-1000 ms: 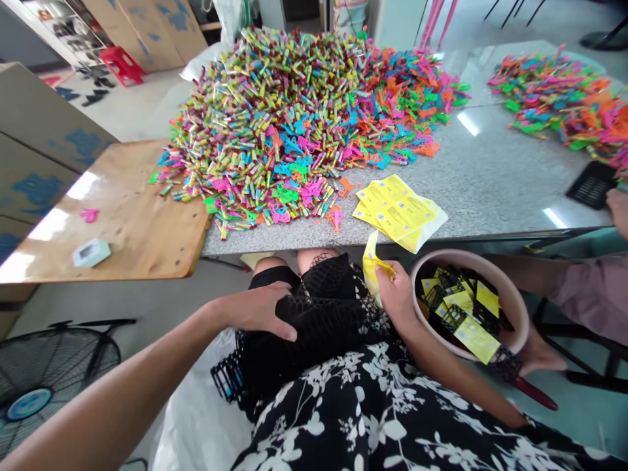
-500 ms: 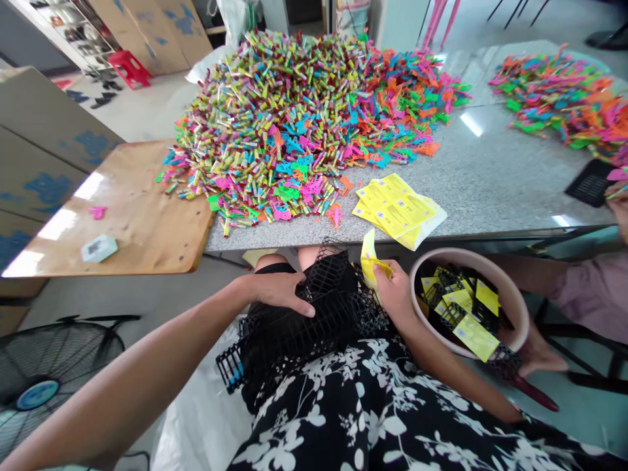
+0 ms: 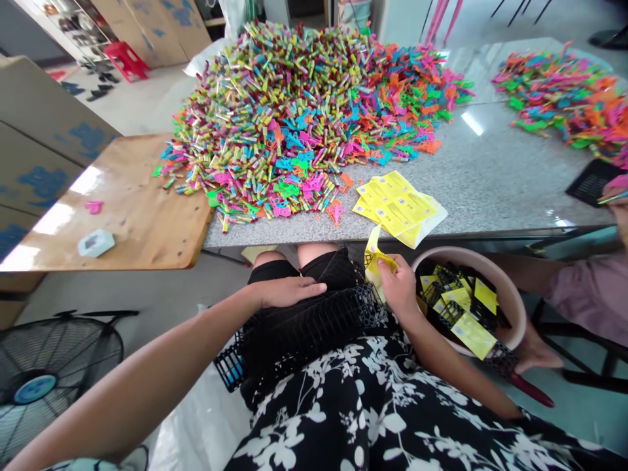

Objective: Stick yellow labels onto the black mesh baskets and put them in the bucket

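Observation:
On my lap lies a bundle of black plastic mesh (image 3: 314,324) with a slotted, comb-like end. My left hand (image 3: 289,291) rests across its upper edge, thumb and fingers closed together on the mesh; some fingertips are hidden. My right hand (image 3: 400,284) pinches a yellow printed label strip (image 3: 373,252) with a pale backing, just right of the mesh. In front, several yellow label sheets (image 3: 400,206) are stacked at the table's edge. Beside my right forearm a pale tub (image 3: 517,307) holds black mesh pieces with yellow labels.
A large heap of small coloured tubes and plastic toy pieces (image 3: 294,118) covers the grey table (image 3: 490,190). Another heap (image 3: 564,98) lies right, near a co-worker's hand (image 3: 619,196) and a black tray (image 3: 591,183). Left are a wooden board (image 3: 147,216) and a fan (image 3: 36,386).
My left hand has drawn its spread fingers together. The mesh flap that stood up beside it now lies lower. My right hand still holds the label strip, shifted slightly right.

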Tool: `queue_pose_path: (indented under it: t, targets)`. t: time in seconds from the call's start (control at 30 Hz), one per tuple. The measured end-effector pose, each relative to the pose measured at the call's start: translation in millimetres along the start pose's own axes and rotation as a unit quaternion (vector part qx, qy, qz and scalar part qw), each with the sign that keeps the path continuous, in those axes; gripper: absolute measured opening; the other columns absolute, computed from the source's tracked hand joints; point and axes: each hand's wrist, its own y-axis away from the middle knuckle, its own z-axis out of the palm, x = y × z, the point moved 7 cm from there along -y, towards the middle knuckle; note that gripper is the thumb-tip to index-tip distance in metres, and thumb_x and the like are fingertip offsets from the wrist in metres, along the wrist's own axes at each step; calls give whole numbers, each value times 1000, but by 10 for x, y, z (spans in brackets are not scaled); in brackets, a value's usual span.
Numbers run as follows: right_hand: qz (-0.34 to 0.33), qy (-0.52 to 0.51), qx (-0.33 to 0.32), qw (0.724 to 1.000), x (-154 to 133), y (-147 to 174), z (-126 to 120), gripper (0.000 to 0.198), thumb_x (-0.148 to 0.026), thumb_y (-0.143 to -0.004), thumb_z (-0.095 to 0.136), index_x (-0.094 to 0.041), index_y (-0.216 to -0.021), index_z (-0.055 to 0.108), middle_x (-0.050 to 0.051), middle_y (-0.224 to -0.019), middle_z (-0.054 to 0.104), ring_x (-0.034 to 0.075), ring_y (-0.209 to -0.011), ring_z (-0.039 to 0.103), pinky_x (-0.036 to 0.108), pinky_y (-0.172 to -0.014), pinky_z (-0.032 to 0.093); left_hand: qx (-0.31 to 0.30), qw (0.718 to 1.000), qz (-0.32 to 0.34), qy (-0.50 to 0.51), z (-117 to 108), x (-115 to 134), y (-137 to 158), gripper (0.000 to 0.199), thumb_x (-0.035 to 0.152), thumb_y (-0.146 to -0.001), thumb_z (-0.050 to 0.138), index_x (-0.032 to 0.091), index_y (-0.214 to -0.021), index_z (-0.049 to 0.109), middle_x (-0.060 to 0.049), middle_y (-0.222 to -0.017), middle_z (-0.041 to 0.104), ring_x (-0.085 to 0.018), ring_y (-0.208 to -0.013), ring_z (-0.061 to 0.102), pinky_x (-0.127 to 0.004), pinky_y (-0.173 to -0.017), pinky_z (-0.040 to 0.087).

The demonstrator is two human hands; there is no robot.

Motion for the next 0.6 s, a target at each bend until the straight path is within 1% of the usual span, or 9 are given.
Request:
queue_pose_path:
  t: [0.1, 0.17, 0.23, 0.3, 0.33, 0.4, 0.5, 0.57, 0.6]
  targets:
    - [-3, 1, -6, 1000, -9, 27, 6, 39, -57, -95, 59, -20, -98, 71, 8, -88, 75, 25, -80, 67, 35, -73, 49, 42, 997, -43, 40, 18, -82, -73, 67, 81, -94, 45, 23, -114, 71, -8, -125, 75, -30, -121, 65, -38, -105, 46]
    - [-3, 3, -3, 1000, -15, 34, -12, 38, -56, -95, 59, -20, -98, 71, 8, -87, 75, 25, -80, 66, 36, -74, 49, 76, 993, -51, 70, 3, -103, -99, 59, 76, -93, 51, 22, -106, 71, -6, -113, 76, -29, -112, 67, -36, -96, 49]
    - [-4, 6, 5, 1000, -24, 32, -37, 37, -56, -95, 60, -20, -97, 70, 8, -87, 75, 25, -80, 66, 36, -74, 49, 115, 988, -30, 97, -52, -86, -107, 53, 70, -93, 55, 21, -105, 70, -4, -106, 75, -27, -104, 68, -34, -90, 50]
    - [-5, 6, 10, 1000, -37, 26, -54, 37, -55, -95, 61, -20, -95, 70, 7, -86, 75, 24, -80, 65, 36, -75, 49, 183, 977, 13, 108, -186, -49, -86, 50, 66, -95, 55, 21, -109, 70, -3, -105, 75, -25, -100, 67, -32, -88, 50]
    - [-6, 5, 10, 1000, -45, 23, -57, 37, -55, -95, 61, -19, -95, 70, 7, -86, 74, 24, -80, 65, 36, -75, 49, 226, 968, 26, 103, -277, -45, -61, 49, 65, -95, 55, 21, -111, 70, -3, -104, 74, -24, -99, 67, -32, -88, 50]
    - [-6, 3, 9, 1000, -55, 17, -55, 38, -55, -94, 62, -19, -96, 71, 7, -85, 74, 23, -78, 64, 35, -74, 49, 320, 944, 22, 75, -496, -77, 29, 47, 63, -96, 56, 21, -114, 69, -2, -101, 73, -23, -96, 66, -32, -87, 50]
    - [-4, -2, 6, 1000, -45, -9, -55, 37, -55, -94, 63, -18, -97, 71, 5, -81, 73, 22, -72, 62, 34, -70, 48, 442, 895, 27, 58, -864, -146, 281, 41, 58, -94, 60, 20, -108, 68, -3, -96, 71, -22, -91, 64, -32, -85, 50]
    - [-7, -9, 16, 1000, -19, -53, -88, 36, -53, -94, 64, -18, -98, 71, 5, -82, 73, 22, -73, 63, 33, -70, 49, 485, 861, 68, 137, -1071, -218, 514, 39, 57, -94, 61, 19, -102, 67, -4, -93, 71, -21, -85, 65, -33, -81, 52]
    - [-10, -16, 23, 1000, 2, -84, -115, 36, -53, -93, 65, -18, -98, 72, 6, -84, 74, 22, -75, 64, 34, -71, 50, 474, 853, 86, 199, -1131, -263, 612, 40, 58, -94, 61, 19, -100, 67, -5, -91, 71, -22, -82, 66, -34, -78, 54]
